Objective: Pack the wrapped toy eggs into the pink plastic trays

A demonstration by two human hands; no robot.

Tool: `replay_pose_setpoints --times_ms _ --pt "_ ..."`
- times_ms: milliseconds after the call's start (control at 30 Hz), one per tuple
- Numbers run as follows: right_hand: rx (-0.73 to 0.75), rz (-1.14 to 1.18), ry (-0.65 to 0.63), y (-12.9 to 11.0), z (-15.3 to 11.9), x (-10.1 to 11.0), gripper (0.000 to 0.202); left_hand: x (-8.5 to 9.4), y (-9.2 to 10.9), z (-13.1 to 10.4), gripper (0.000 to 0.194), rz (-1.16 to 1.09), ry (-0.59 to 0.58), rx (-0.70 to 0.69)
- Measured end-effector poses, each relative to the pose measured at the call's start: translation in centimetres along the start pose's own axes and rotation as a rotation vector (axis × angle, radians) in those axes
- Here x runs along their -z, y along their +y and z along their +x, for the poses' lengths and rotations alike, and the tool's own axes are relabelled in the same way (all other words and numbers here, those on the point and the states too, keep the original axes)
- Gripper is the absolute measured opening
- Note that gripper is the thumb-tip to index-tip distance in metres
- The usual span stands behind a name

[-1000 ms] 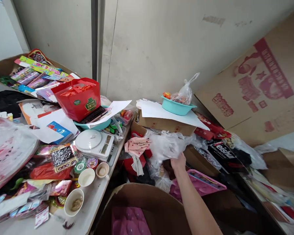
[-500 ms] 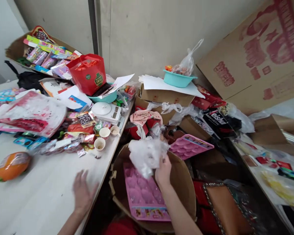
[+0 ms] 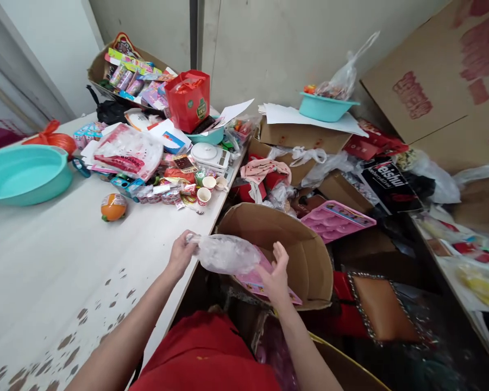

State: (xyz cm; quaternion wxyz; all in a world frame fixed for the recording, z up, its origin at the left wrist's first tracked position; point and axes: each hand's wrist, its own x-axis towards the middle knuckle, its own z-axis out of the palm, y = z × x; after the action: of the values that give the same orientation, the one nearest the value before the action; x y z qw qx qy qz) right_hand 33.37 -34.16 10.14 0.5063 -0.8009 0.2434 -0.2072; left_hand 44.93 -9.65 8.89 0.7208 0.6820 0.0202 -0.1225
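Note:
A clear, crumpled plastic bag (image 3: 228, 255) stretches sideways over the table edge and the front of a round-sided cardboard box (image 3: 309, 260). My left hand (image 3: 182, 254) is closed on the bag's gathered left end. At its other end is my right hand (image 3: 276, 274), fingers spread and thumb apart; whether the thumb touches the plastic I cannot tell. Below the bag, inside the box, lies a pink moulded plastic tray (image 3: 285, 296), partly covered by the bag and my right hand. Another pink tray (image 3: 336, 221) leans behind the box.
On the white table (image 3: 146, 260) lie an orange round toy (image 3: 113, 207), paper cups (image 3: 204, 196), a white scale (image 3: 209, 156) and a turquoise basin (image 3: 24, 174). Boxes and plastic wraps crowd the back. A brown cushion-like piece (image 3: 385, 304) lies at right.
The bag has come left and down from above the box. My left hand has left the tabletop and gripped its end; my right hand has opened. The view has shifted left, showing the basin.

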Motion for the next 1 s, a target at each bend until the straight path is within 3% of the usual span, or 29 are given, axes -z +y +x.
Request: replay_pose_setpoints --times_ms 67,100,167,233,300,400,467,533,600,633,700,767,833,900,933,1000 --pt "0.309 -0.263 -0.146 -2.6 -1.4 -1.4 0.09 -0.1 1.4 -2.1 0.014 0.019 -0.204 -0.055" --pt "0.405 -0.354 -0.228 -3.6 -1.9 -2.3 0.083 0.0 2.0 -3.1 0.014 0.044 -0.311 -0.091" --pt "0.458 -0.433 -0.443 -4.6 -2.0 -3.9 0.049 0.8 2.8 -4.6 0.02 0.106 -0.492 -0.169" --pt "0.418 -0.421 -0.639 -4.5 -1.7 -4.5 0.014 2.4 2.7 -5.4 0.025 0.168 -0.534 -0.237" --pt "0.36 -0.371 -0.725 -4.1 -1.5 -3.7 0.022 4.5 1.7 -5.7 0.022 0.215 -0.395 -0.292" --pt "0.264 -0.271 -0.734 -4.8 -2.3 -1.1 0.035 6.9 -0.3 -6.0 0.014 0.188 -0.097 -0.298" --pt "0.269 -0.315 -0.685 -6.2 -3.6 0.2 0.033 7.4 -1.1 -6.8 0.015 0.097 -0.037 -0.252" --pt "0.408 -0.464 -0.537 -7.6 -5.3 -0.1 0.032 7.0 -1.1 -8.0 0.017 0.024 -0.11 -0.236" --pt "0.578 -0.581 -0.448 -8.1 -6.9 -1.8 0.052 6.4 -0.6 -9.1 0.014 -0.034 -0.253 -0.257" --pt "0.61 -0.603 -0.482 -7.9 -7.4 -3.0 0.055 6.5 -0.4 -9.6 0.015 -0.07 -0.318 -0.264" --pt "0.529 -0.561 -0.638 -6.7 -7.6 -5.1 0.043 8.0 -0.3 -10.2 0.018 -0.107 -0.355 -0.256" --pt "0.315 -0.413 -0.62 -4.9 -6.5 -6.1 0.029 11.4 -0.5 -10.5 0.019 0.017 -0.217 -0.246" --pt "0.134 -0.269 -0.445 -3.4 -4.8 -5.9 0.022 15.5 -0.5 -11.0 0.016 0.267 0.004 -0.185" --pt "0.053 -0.203 -0.324 -2.8 -3.3 -5.5 0.019 18.2 0.2 -12.0 0.011 0.464 0.197 -0.131" --pt "0.046 -0.196 -0.327 -3.0 -3.0 -5.4 0.019 18.4 0.7 -12.5 0.017 0.529 0.264 -0.156" --pt "0.033 -0.145 -0.407 -4.2 -3.2 -5.7 0.019 16.3 1.6 -13.5 0.026 0.636 0.327 -0.355"
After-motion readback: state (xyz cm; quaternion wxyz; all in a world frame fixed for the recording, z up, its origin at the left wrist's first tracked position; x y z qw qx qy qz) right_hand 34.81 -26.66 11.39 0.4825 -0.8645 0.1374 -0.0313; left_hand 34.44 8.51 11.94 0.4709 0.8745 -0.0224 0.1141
